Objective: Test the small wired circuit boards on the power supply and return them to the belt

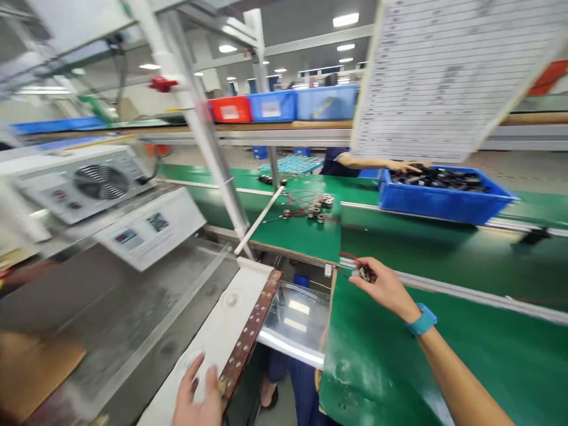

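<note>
In my right hand point(382, 285) is a small wired motor point(364, 272), pinched between thumb and fingers. It is a round metal piece with dark red wires, held above the near edge of the green table. My left hand point(199, 393) is low in the picture, thumb and fingers apart with nothing in them. It hovers by a white ledge point(213, 316) and a brown strip point(248, 331) studded with a row of round metal pieces; whether it touches either I cannot tell. Several similar motors point(317, 208) lie with their red wires on the green mat ahead.
A co-worker's hand point(406, 167) reaches into a blue bin point(444, 204) of black parts across the bench. To the left stands a grey machine with a fan point(101, 181). A white post point(204, 130) rises nearby, and a paper sheet point(435, 83) hangs at upper right.
</note>
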